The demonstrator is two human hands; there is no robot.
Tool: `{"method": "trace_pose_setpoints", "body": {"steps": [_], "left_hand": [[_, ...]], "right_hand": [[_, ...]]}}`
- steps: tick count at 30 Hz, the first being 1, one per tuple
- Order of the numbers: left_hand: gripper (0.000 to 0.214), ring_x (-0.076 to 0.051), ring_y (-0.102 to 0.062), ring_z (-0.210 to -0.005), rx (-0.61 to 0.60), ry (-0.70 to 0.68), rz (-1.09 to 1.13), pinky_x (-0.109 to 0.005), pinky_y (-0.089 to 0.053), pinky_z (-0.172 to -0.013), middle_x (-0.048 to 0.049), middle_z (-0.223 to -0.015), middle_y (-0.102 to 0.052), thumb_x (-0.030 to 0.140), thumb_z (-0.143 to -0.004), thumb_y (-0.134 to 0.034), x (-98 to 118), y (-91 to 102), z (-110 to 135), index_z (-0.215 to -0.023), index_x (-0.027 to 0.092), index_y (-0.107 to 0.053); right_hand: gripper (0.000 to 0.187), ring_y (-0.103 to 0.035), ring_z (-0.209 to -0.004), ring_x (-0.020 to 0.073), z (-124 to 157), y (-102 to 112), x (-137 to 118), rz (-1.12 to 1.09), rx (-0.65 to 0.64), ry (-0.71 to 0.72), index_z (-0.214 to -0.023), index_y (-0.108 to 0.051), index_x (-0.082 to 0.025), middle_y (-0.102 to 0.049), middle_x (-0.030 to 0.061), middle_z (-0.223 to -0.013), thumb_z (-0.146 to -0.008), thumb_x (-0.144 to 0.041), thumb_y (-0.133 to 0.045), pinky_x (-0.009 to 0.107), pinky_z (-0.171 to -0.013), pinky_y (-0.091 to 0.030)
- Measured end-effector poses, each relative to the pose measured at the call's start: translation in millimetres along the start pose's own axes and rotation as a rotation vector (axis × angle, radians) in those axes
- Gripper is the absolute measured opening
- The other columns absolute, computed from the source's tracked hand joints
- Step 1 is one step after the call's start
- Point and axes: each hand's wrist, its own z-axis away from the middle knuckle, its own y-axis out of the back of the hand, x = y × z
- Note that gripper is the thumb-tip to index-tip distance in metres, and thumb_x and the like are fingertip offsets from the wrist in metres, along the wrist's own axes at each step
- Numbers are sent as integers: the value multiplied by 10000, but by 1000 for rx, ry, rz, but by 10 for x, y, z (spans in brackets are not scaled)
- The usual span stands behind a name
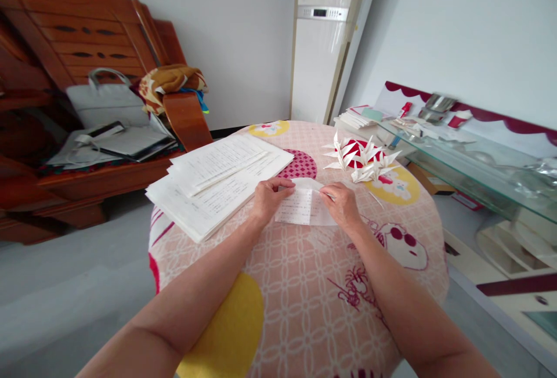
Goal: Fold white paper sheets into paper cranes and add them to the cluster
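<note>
At middle of round table (pixel 304 308), we work small printed paper sheet (pixel 303 210), flat on patterned cloth. Our left hand (pixel 268 195) pinches sheet's far left edge, fingers curled. Our right hand (pixel 342 204) pinches folded flap at far right, thumb and forefinger pressed together. Just left of sheet: stack of printed papers (pixel 217 186). Farther right: white folded paper pieces (pixel 363 160), apart from hands. Far left: wooden bench (pixel 87 36).

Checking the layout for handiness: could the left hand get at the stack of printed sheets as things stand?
Probably yes. The left hand lies right beside the stack of printed sheets, nothing between them; it would first have to release the folded paper it pinches.
</note>
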Motion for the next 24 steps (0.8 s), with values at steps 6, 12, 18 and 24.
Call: {"method": "trace_pose_setpoints", "body": {"steps": [6, 12, 18, 24], "left_hand": [[130, -211, -672, -922, -53, -155, -7, -318, -518, -790, -76, -1021, -748, 272, -716, -759, 131, -1, 46, -821, 204, -794], [91, -218, -674, -962, -94, -200, -21, -361, -508, -917, -67, -985, -754, 228, -726, -751, 125, -20, 55, -807, 209, -788], [104, -222, -678, -964, -89, -188, -23, -366, -516, -920, -73, -1010, -749, 252, -734, -753, 107, -4, 36, -821, 208, -790], [96, -217, -684, -954, -98, -228, -21, -369, -514, -945, -72, -988, -750, 245, -735, -750, 81, -4, 4, -814, 207, -790]], "right_hand": [[158, -645, -824, 220, -7, 83, -116, -75, 64, 21, -825, -707, -207, -717, 71, -833, -878, -163, -565, 331, -785, -491], [166, -638, -792, 227, -16, 65, -103, -61, 72, 68, -818, -700, -187, -710, 82, -802, -886, -169, -550, 334, -760, -488], [175, -632, -807, 223, -34, 35, -98, -25, 53, 64, -815, -692, -210, -710, 69, -806, -897, -178, -541, 330, -768, -481], [189, -614, -783, 220, -46, -8, -109, 32, 50, 99, -768, -670, -211, -687, 71, -774, -871, -128, -535, 321, -743, -474]]}}
